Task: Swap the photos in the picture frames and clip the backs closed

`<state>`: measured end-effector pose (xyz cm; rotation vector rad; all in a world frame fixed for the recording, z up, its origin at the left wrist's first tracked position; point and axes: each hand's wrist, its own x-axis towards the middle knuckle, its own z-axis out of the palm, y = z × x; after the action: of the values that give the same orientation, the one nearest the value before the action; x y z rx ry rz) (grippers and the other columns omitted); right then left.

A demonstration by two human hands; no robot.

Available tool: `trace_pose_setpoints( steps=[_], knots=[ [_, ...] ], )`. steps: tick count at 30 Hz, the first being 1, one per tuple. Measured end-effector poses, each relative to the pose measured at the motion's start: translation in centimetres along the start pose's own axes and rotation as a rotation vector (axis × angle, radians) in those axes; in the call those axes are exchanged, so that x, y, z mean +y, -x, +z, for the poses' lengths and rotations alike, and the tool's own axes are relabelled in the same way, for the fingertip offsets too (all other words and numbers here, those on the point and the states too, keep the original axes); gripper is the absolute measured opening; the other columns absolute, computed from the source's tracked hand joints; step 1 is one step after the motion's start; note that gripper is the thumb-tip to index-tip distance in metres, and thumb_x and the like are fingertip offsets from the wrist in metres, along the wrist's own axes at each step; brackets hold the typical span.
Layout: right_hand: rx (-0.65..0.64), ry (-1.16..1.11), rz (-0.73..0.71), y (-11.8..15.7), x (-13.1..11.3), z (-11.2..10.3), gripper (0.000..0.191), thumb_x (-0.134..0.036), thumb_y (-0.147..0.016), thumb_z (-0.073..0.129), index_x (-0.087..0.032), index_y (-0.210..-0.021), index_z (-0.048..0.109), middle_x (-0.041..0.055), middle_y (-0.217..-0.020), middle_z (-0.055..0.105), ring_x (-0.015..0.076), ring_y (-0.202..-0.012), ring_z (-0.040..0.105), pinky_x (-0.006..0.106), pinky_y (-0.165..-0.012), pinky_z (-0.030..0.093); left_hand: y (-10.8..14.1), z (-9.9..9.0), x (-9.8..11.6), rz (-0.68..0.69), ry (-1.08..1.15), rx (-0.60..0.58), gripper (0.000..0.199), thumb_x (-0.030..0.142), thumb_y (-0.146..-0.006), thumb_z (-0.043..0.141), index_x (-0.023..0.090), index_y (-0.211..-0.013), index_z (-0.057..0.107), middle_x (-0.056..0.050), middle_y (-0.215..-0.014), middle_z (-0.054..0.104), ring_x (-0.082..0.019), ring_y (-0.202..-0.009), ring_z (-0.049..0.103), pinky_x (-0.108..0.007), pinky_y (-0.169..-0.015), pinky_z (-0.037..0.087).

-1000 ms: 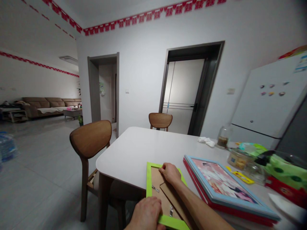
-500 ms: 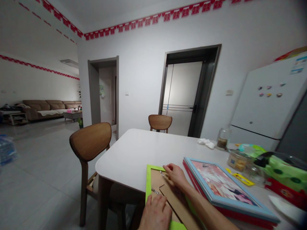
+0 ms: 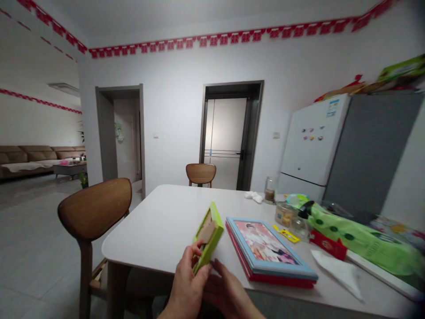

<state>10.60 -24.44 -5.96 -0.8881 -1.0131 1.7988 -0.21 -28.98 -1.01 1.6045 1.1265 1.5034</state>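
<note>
A lime-green picture frame [image 3: 216, 230] with a brown backing board [image 3: 206, 231] stands tilted up on edge above the near side of the table. My left hand [image 3: 191, 274] is closed on its lower end, with the thumb on the green rim and the fingers over the backing side. My right hand [image 3: 229, 288] is just below and to the right of the frame, its fingers extended and partly in shadow. Whether it touches the frame cannot be told. Right of both hands, a light-blue picture frame [image 3: 292, 267] with a pink picture lies on top of a red one [image 3: 282, 282].
On the white table [image 3: 159, 221] stand a glass jar [image 3: 270, 190], a food tub [image 3: 284, 215] and a green patterned package [image 3: 352, 235]. A yellow strip [image 3: 288, 235] and a white tissue [image 3: 338, 268] lie nearby. A wooden chair [image 3: 96, 210] stands at the left.
The green frame, lying flat with its back up before, is now lifted and tilted on edge. My right hand has moved off the backing to below the frame. The view has turned right.
</note>
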Motion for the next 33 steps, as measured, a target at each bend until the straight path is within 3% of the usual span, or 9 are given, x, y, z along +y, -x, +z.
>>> trace_pose_setpoints(
  steps=[3,5,9,11,13,17,20,27,33],
  knots=[
    [0.001,-0.163,-0.155,0.8,-0.2,2.3,0.042,-0.047,-0.068,0.05,-0.02,-0.099,0.053,0.0063,-0.088,0.064,0.0187,-0.074,0.06,0.028,-0.058,0.046,-0.9,1.8,1.7,-0.013,0.343,0.068,0.017,0.027,-0.073,0.048,0.019,-0.087,0.042,-0.009,-0.109,0.054,-0.021,-0.099,0.052,-0.03,-0.082,0.042],
    [0.104,-0.099,-0.306,0.9,-2.1,1.5,0.045,-0.043,-0.067,0.053,-0.022,-0.106,0.049,0.0044,-0.096,0.063,0.0173,-0.077,0.059,0.025,-0.057,0.045,-2.0,2.4,2.7,0.026,0.457,0.087,0.03,0.025,-0.069,0.054,0.019,-0.094,0.039,-0.008,-0.108,0.054,-0.02,-0.098,0.052,-0.029,-0.082,0.042],
    [0.407,0.366,-0.348,0.4,-8.6,-5.5,0.047,-0.034,-0.071,0.047,-0.018,-0.115,0.045,0.0053,-0.097,0.063,0.0173,-0.079,0.059,0.024,-0.06,0.045,-4.7,3.6,3.0,0.026,0.543,0.085,0.063,0.022,-0.063,0.061,0.017,-0.116,0.026,-0.009,-0.106,0.056,-0.019,-0.094,0.055,-0.031,-0.082,0.042],
    [0.459,0.604,-0.279,0.2,-11.5,-9.8,0.048,-0.031,-0.072,0.043,-0.018,-0.119,0.042,0.004,-0.086,0.066,0.016,-0.064,0.06,0.026,-0.054,0.045,-5.6,5.0,1.8,-0.055,0.534,0.012,0.065,0.021,-0.062,0.06,0.012,-0.118,0.028,-0.012,-0.106,0.056,-0.021,-0.093,0.055,-0.031,-0.082,0.043],
    [0.525,0.657,-0.246,0.1,-13.5,-13.5,0.051,-0.027,-0.072,0.043,-0.012,-0.12,0.04,0.0059,-0.08,0.066,0.0148,-0.058,0.059,0.025,-0.053,0.044,-6.0,7.3,0.0,-0.115,0.471,-0.059,0.056,0.016,-0.065,0.054,0.009,-0.116,0.032,-0.013,-0.107,0.056,-0.021,-0.097,0.054,-0.031,-0.083,0.042],
    [0.597,0.742,-0.174,0.3,-14.7,-18.2,0.051,-0.023,-0.066,0.049,-0.006,-0.114,0.047,0.0068,-0.07,0.067,0.0145,-0.052,0.056,0.024,-0.048,0.04,-5.6,11.9,-3.2,-0.148,0.221,-0.104,0.045,0.004,-0.067,0.045,0.012,-0.111,0.043,-0.009,-0.107,0.058,-0.017,-0.097,0.055,-0.026,-0.082,0.043],
    [0.635,0.804,-0.152,0.3,-14.2,-20.2,0.048,-0.024,-0.064,0.051,-0.007,-0.109,0.052,0.0062,-0.068,0.066,0.0138,-0.049,0.054,0.024,-0.046,0.038,-5.1,13.2,-4.3,-0.168,0.139,-0.108,0.042,0.004,-0.066,0.046,0.014,-0.107,0.049,-0.006,-0.106,0.059,-0.018,-0.098,0.053,-0.026,-0.085,0.04],
    [0.647,0.823,-0.147,0.7,-12.9,-22.1,0.035,-0.029,-0.061,0.055,-0.011,-0.089,0.063,0.0081,-0.09,0.065,0.0173,-0.078,0.058,0.023,-0.065,0.042,-4.4,12.9,-5.5,-0.245,-0.031,-0.134,0.052,0.004,-0.06,0.05,0.012,-0.112,0.047,-0.007,-0.111,0.056,-0.018,-0.102,0.049,-0.022,-0.087,0.035],
    [0.561,0.816,-0.101,0.8,-11.0,-19.0,0.025,-0.026,-0.07,0.045,-0.012,-0.082,0.063,0.0045,-0.068,0.064,0.0168,-0.062,0.059,0.026,-0.054,0.043,-4.0,11.9,-6.7,-0.3,-0.074,-0.144,0.067,0.0,-0.056,0.049,0.012,-0.121,0.037,-0.005,-0.107,0.058,-0.016,-0.096,0.053,-0.018,-0.079,0.039]
  ],
)
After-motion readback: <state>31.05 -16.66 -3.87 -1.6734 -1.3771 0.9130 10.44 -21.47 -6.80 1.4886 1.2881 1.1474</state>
